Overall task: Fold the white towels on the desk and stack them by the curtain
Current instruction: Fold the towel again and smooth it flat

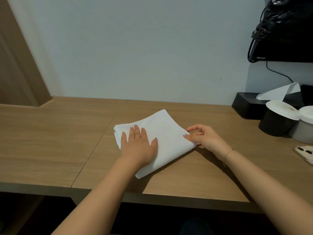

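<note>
At far left, a wooden panel (18, 68) runs up beside the wall; no curtain is visible, so the stacking spot can't be placed. Bare table (50, 141) with a seam takes up the left part.

Mid-table: one white towel (169, 131), folded into a rough square, lying flat and skewed to the table edge. Left hand (138, 146) rests flat on its left half, fingers straight and spread, gripping nothing. Likely pinning the layers so they don't slide, or smoothing the fold.

Right hand (201, 137) is at the towel's right corner, thumb and index finger curled onto the edge in a pinch, other fingers tucked. Looks like it is squaring that corner or getting ready to lift for another fold or carry; can't tell which. Thin bracelet (228, 154) on that wrist.

Further right, clear of the towel: black tissue box (245, 106), two paper rolls (281, 111) on dark and grey holders, a phone (304, 152) at frame edge. Above, a black bag (284, 19) over a dark screen.

No other towels or stack visible.
</note>
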The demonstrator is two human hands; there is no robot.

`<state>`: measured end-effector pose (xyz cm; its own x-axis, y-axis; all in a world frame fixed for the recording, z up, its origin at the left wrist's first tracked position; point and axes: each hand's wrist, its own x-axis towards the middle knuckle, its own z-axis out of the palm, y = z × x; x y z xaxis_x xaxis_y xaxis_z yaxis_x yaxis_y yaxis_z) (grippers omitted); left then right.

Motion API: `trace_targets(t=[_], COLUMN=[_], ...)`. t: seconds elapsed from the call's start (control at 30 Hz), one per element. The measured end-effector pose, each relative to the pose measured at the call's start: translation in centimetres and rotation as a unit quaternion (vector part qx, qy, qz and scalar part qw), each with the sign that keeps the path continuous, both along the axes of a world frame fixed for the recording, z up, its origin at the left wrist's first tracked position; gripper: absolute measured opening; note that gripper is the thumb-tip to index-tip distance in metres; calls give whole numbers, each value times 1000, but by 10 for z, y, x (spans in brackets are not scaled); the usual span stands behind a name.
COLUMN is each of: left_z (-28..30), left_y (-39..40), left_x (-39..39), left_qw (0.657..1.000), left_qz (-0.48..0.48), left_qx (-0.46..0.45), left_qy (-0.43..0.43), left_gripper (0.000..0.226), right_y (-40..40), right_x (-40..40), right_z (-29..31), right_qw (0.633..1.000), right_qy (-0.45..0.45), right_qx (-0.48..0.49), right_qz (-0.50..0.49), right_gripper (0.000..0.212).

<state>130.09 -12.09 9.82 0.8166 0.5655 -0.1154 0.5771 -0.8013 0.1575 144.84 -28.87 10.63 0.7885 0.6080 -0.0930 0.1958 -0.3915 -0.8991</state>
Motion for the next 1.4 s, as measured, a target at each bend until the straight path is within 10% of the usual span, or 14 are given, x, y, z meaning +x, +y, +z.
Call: trace_targets(t=[0.33, 0.5, 0.7, 0.83, 1.0, 1.17, 1.4], left_z=[0, 23, 91, 79, 32, 20, -15], left_y=[51, 49, -26, -102, -151, -81, -57], left_x=[-37, -27, -14, -11, -9, 15, 34], left_qw=[918, 866, 759, 795, 836, 867, 980], left_qz=[179, 126, -82, -240, -376, -233, -187], left_qx=[-135, -173, -367, -309, -319, -237, -18], left_qy=[-328, -452, -532, -464, -240, -371, -65], left_gripper=[57, 8, 18, 11, 26, 35, 52], right_y=[7, -8, -56, -84, -102, -113, -104], right_x=[5, -6, -20, -22, -22, -15, -9], right_z=[-15, -5, 10, 23, 23, 9, -5], right_qw=[995, 971, 946, 861, 880, 920, 967], right_qy=[-58, -199, 246, 394, 370, 294, 120], right_qx=[51, 39, 203, 313, 282, 238, 97], right_qz=[-60, -125, -65, -73, -101, -104, -202], right_gripper=[27, 19, 40, 60, 61, 37, 49])
